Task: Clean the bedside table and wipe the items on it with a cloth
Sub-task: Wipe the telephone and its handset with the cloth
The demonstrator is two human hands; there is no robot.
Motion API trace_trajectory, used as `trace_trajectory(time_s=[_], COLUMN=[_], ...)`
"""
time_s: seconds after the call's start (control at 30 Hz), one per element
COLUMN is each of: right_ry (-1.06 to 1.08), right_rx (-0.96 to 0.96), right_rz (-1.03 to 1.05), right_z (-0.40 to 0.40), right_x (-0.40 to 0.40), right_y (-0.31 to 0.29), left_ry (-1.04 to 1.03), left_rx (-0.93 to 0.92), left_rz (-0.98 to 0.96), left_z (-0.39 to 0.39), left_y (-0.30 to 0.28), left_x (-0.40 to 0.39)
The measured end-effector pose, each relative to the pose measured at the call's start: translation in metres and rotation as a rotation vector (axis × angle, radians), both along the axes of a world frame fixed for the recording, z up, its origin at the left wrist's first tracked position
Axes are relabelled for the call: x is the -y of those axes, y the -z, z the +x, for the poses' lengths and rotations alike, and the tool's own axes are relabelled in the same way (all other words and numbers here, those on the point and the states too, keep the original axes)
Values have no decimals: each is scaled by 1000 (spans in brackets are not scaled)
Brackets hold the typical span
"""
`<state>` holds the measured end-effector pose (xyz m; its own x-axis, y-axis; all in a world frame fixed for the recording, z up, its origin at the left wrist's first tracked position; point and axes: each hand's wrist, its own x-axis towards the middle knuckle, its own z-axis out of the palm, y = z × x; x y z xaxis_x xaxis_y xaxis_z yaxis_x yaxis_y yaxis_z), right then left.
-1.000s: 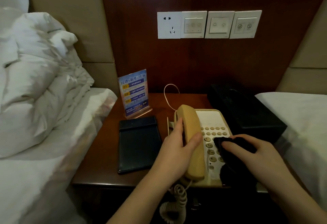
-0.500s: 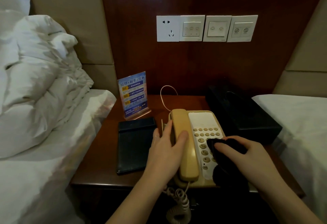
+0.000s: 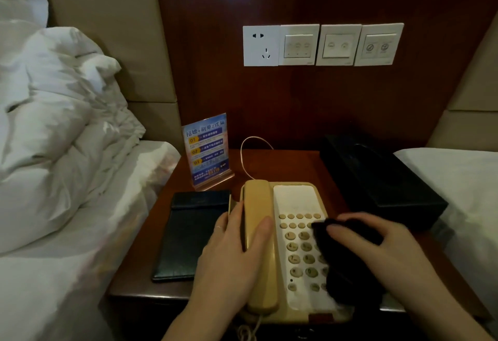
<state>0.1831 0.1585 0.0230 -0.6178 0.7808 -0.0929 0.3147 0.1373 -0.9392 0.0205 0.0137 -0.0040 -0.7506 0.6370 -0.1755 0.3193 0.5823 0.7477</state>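
A beige telephone (image 3: 295, 200) sits on the dark wooden bedside table (image 3: 285, 160). Its handset (image 3: 257, 206) lies in the cradle on the left side. My left hand (image 3: 234, 254) grips the handset, thumb on its right edge and fingers round its left. My right hand (image 3: 377, 243) holds a black cloth (image 3: 347, 265) and presses it on the right part of the keypad. A black folder (image 3: 188, 232) lies left of the phone. Behind it stands a blue sign card (image 3: 206, 149).
A black tissue box (image 3: 377, 179) stands at the table's right rear. White bedding (image 3: 54, 130) lies to the left and another bed (image 3: 458, 179) to the right. A socket and switch plates (image 3: 320, 44) are on the wooden wall panel. The coiled phone cord (image 3: 246, 331) hangs off the front edge.
The handset has come down flat into its cradle under my left hand. My right hand with the cloth stays on the keypad, shifted slightly.
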Motion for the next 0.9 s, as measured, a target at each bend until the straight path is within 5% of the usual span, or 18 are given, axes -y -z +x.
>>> trace_trajectory(time_s=[0.1, 0.33, 0.47, 0.67, 0.9], right_ry=[95, -354, -297, -528, -323], right_rx=[-39, 395, 407, 504, 478], right_rz=[263, 976, 961, 935, 989], right_z=[-16, -93, -106, -89, -105], right_x=[-24, -49, -57, -40, -50], right_y=[-11, 1, 0, -12, -4], left_ry=[-16, -35, -32, -20, -11], left_rx=[-10, -13, -26, -23, -27], left_rz=[-12, 4, -1, 15, 33], left_z=[0, -5, -5, -6, -6], left_y=[3, 4, 6, 10, 12], left_x=[-2, -6, -6, -5, -4])
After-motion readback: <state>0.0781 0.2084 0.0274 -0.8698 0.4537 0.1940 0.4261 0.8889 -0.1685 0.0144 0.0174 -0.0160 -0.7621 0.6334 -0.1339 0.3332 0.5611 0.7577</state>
